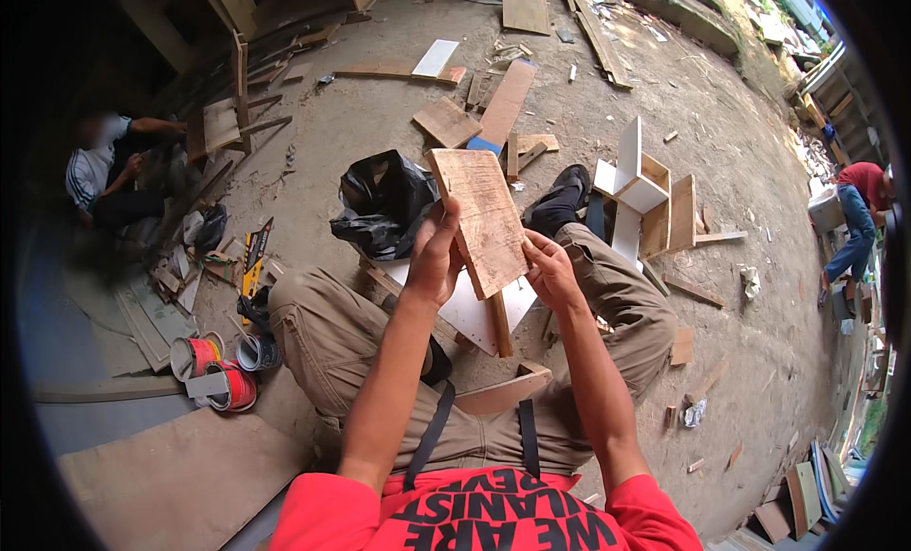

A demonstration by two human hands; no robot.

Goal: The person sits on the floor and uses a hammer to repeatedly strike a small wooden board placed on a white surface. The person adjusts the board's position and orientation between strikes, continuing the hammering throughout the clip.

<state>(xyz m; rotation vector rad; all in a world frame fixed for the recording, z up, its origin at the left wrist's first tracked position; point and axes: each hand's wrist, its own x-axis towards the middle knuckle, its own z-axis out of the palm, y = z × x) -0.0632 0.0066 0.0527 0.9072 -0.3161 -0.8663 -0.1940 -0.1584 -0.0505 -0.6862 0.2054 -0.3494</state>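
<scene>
A rough, pale wooden board (481, 219) is held up in front of me, tilted, between both hands. My left hand (438, 257) is closed on its left edge, thumb on the face. At the lower right edge my right hand (550, 268) pinches it between thumb and fingers. Below the board lies a white panel (465, 316) between my knees, with a narrow wooden strip (501, 328) on it. An open black plastic bag (384, 205) sits just beyond the panel, left of the board. Nearer my lap is a curved wooden piece (503, 390).
Paint cans (230, 387) and a yellow-and-black handsaw (254, 257) are at my left. A partly built wood-and-white box (655, 195) stands ahead right. Wood offcuts (446, 122) litter the ground ahead. One person (114, 171) sits far left; another (854, 219) bends over at far right.
</scene>
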